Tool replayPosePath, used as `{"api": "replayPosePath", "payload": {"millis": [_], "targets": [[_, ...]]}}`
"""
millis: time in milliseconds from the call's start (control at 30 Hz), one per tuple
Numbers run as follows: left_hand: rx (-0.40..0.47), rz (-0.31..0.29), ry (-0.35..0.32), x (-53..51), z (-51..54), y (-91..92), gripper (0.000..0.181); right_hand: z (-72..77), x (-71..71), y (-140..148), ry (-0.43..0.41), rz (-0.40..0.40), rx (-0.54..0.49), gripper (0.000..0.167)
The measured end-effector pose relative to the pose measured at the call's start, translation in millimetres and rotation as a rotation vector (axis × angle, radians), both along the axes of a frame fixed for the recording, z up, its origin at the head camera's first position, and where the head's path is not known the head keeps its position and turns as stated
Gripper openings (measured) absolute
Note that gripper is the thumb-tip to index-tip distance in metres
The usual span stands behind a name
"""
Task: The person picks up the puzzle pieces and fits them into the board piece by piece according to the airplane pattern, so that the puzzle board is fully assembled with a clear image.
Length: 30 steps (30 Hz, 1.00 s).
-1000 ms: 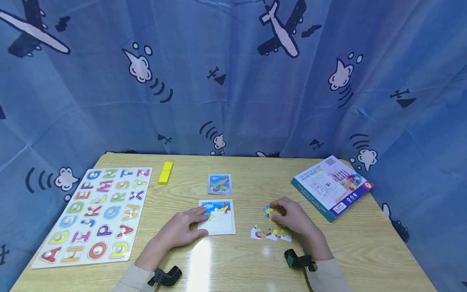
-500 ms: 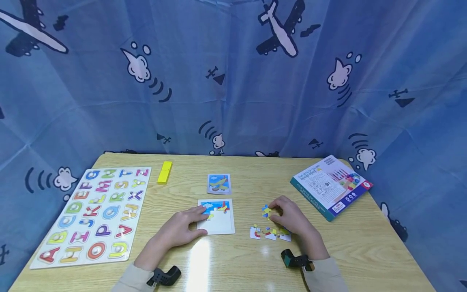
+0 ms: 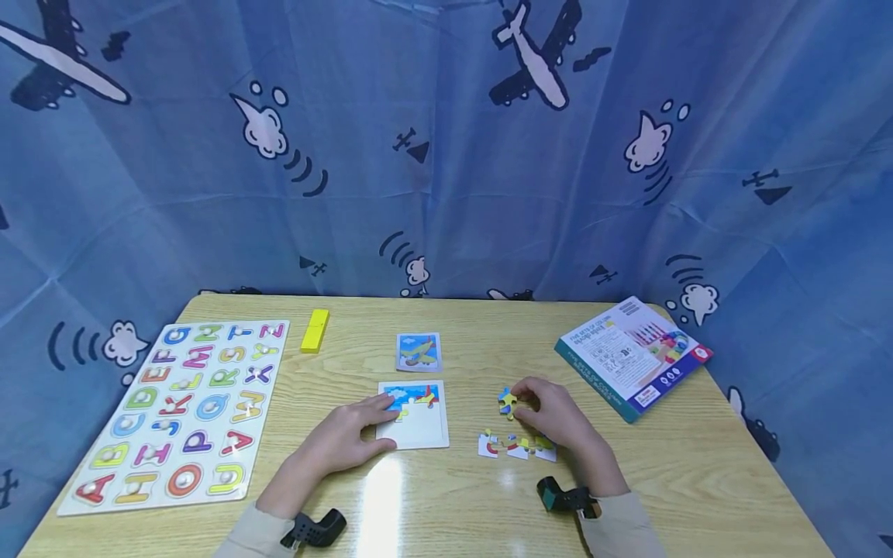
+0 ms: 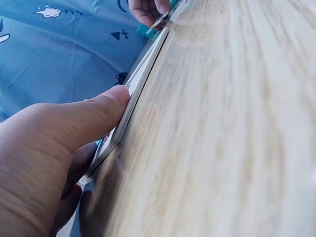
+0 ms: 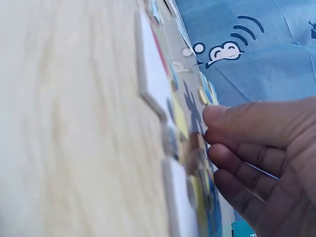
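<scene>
In the head view my left hand (image 3: 345,435) rests on the left part of a white square puzzle board (image 3: 427,430). Its thumb and fingers are spread, and the left wrist view has the thumb (image 4: 106,108) laid on the board's near edge. Pieces showing sky and part of a red-and-yellow plane fill the board's upper area. To the right, my right hand (image 3: 556,411) pinches a blue-and-yellow jigsaw piece (image 3: 507,404) between thumb and fingers. Several more jigsaw pieces (image 3: 518,447) lie in a row just below that hand, some partly hidden by it.
Behind the board lies a small airplane picture card (image 3: 419,353). An alphabet board (image 3: 184,418) takes up the left side, with yellow blocks (image 3: 315,331) beside it. A boxed set (image 3: 635,356) lies at the back right, before a blue curtain (image 3: 446,155).
My right hand has shifted slightly to the left, and the jigsaw piece in its fingers has moved left with it. The left hand stays on the puzzle board.
</scene>
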<state>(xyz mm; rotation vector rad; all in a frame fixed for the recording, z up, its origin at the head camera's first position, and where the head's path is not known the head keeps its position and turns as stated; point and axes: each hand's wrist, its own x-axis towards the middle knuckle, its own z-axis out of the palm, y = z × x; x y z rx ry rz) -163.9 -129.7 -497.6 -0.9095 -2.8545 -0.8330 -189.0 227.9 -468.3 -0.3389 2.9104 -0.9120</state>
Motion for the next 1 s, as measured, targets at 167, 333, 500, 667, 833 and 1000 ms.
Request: {"api": "replayPosePath", "payload": {"millis": [167, 333, 500, 667, 833, 1000], "targets": [[0.015, 0.003, 0.000, -0.4, -1.4, 0.1, 0.050, -0.2, 1.5, -6.0, 0.017, 0.034, -0.050, 0.020], [0.019, 0.004, -0.007, -0.3, -1.1, 0.2, 0.050, 1.1, 4.1, -16.3, 0.039, 0.075, -0.092, 0.024], [0.013, 0.005, -0.019, -0.3, -0.3, 0.6, 0.050, 3.2, 8.0, -27.2, 0.066, 0.142, -0.132, 0.023], [0.008, 0.006, -0.003, 0.6, -1.2, -0.5, 0.050, 4.4, 10.4, -39.4, 0.058, 0.178, -0.139, 0.022], [0.015, 0.005, 0.006, -0.3, -1.6, -0.4, 0.050, 5.2, 11.1, -51.1, 0.070, 0.196, -0.118, 0.022], [0.004, 0.001, 0.000, -0.6, -0.6, -0.6, 0.051, 7.1, 11.0, -63.8, 0.040, 0.213, -0.111, 0.021]]}}
